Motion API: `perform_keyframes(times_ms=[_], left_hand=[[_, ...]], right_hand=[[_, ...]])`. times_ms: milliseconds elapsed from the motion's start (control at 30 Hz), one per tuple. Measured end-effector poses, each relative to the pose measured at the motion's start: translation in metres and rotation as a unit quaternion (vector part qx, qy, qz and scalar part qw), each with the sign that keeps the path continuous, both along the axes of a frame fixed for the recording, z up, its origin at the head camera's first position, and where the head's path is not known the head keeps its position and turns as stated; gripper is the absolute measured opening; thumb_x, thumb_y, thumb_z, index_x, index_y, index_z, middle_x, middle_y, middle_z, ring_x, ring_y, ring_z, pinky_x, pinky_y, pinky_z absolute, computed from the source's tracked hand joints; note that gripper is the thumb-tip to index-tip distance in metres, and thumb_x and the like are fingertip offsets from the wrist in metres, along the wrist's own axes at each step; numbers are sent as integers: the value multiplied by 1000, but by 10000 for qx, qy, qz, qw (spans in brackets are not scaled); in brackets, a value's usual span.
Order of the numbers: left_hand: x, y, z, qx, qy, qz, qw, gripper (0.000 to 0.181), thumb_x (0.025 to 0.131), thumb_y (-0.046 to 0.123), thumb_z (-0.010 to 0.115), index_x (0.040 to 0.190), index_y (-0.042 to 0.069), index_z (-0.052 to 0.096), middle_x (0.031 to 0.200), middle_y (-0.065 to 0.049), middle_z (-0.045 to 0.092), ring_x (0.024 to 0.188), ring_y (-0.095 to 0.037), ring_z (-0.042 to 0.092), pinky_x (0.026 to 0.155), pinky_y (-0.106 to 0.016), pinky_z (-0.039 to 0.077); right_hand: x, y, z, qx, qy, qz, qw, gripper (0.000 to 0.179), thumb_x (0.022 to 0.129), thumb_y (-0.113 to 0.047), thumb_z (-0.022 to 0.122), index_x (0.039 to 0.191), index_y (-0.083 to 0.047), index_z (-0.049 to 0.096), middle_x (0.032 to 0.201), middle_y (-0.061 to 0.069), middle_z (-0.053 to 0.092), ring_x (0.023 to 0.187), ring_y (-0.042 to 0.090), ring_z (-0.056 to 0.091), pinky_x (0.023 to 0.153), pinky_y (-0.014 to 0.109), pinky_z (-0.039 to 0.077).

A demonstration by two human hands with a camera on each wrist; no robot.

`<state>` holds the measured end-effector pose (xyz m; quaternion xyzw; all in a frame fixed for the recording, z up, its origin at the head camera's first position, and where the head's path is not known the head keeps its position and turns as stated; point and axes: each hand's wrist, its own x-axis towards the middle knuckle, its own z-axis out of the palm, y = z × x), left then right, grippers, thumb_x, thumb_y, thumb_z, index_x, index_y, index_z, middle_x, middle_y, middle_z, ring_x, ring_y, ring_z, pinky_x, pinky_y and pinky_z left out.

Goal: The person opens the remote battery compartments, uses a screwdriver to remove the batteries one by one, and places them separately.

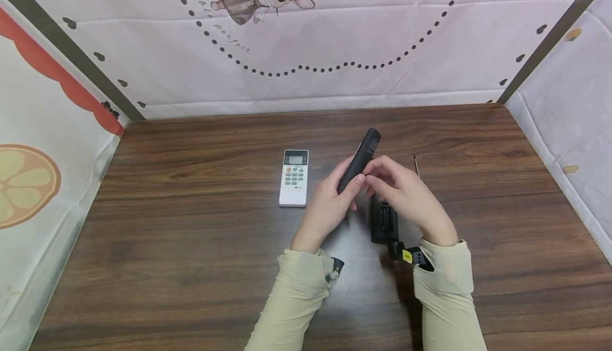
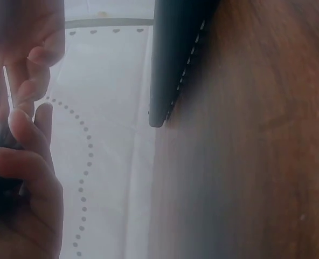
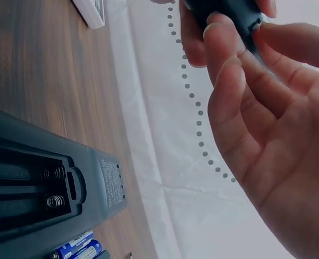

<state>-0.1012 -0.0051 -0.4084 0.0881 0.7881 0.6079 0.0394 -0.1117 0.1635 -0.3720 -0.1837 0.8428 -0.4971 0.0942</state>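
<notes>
A black remote control (image 1: 359,160) is tilted above the table in the left hand (image 1: 330,202), whose fingers and thumb grip its sides. The right hand (image 1: 406,194) has its thumb and curled fingers at the edge of this remote, pinching it; in the right wrist view the thumb tip meets a small notch there. Below the right hand a second black remote (image 3: 95,178) lies back up, its battery compartment open with bare springs showing. Part of this remote (image 1: 384,223) is hidden by the right hand in the head view.
A white remote with a small display (image 1: 294,178) lies left of the hands. Blue batteries (image 3: 80,248) lie beside the black remote on the table. A thin metal rod (image 1: 417,166) sticks out beyond the right hand. Patterned cloth walls (image 1: 334,37) border the wooden table (image 1: 191,266).
</notes>
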Motion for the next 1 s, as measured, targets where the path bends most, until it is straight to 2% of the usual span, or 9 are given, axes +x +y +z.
perform_keyframes(times_ms=[133, 300, 433, 600, 733, 867, 1000], left_hand=[[0, 0, 0, 82, -39, 81, 9999, 45, 85, 52, 49, 127, 41, 41, 62, -5, 55, 55, -30, 57, 47, -33, 41], [-1, 0, 0, 123, -250, 268, 9993, 51, 81, 54, 54, 128, 41, 39, 78, -2, 58, 58, -29, 58, 51, -34, 44], [-1, 0, -2, 124, -367, 342, 9987, 56, 78, 58, 55, 129, 42, 37, 84, -2, 59, 60, -26, 59, 52, -35, 46], [-2, 0, -1, 274, -429, 413, 9979, 55, 79, 55, 56, 129, 40, 37, 96, -1, 57, 64, -23, 59, 54, -34, 48], [-3, -1, -1, 232, -424, 563, 9972, 53, 81, 52, 55, 130, 39, 37, 89, -2, 58, 59, -21, 57, 51, -33, 46], [-3, -2, -1, 136, -349, 743, 9965, 51, 84, 48, 54, 130, 36, 38, 77, -3, 58, 54, -19, 55, 49, -33, 43], [-3, -2, -2, 11, -338, 855, 9958, 50, 84, 48, 53, 130, 35, 39, 76, -2, 58, 53, -18, 55, 51, -33, 44]], right_hand=[[0, -2, -1, 77, 68, -42, 9999, 23, 87, -34, 57, 103, -19, 52, 87, 5, 62, 75, 14, 59, 63, 36, 48], [-1, -3, -4, 307, 365, -223, 9986, 22, 85, -36, 58, 98, -19, 53, 83, -2, 62, 76, 12, 59, 63, 34, 47], [-3, -4, -6, 370, 616, -324, 9969, 16, 85, -30, 60, 94, -18, 54, 81, -4, 61, 75, 9, 58, 62, 33, 46], [-3, -5, -6, 305, 819, -481, 9950, 14, 84, -24, 63, 93, -18, 54, 80, -3, 61, 71, 14, 60, 59, 32, 48], [-4, -5, -8, 342, 768, -706, 9940, 16, 83, -20, 64, 96, -16, 55, 83, -1, 61, 71, 16, 62, 59, 31, 50], [-5, -3, -9, 659, 813, -836, 9910, 21, 83, -16, 63, 103, -15, 56, 85, 1, 62, 71, 15, 62, 59, 31, 49], [-7, -3, -11, 1053, 952, -825, 9864, 24, 84, -15, 62, 108, -15, 59, 84, 1, 62, 69, 13, 60, 58, 31, 47]])
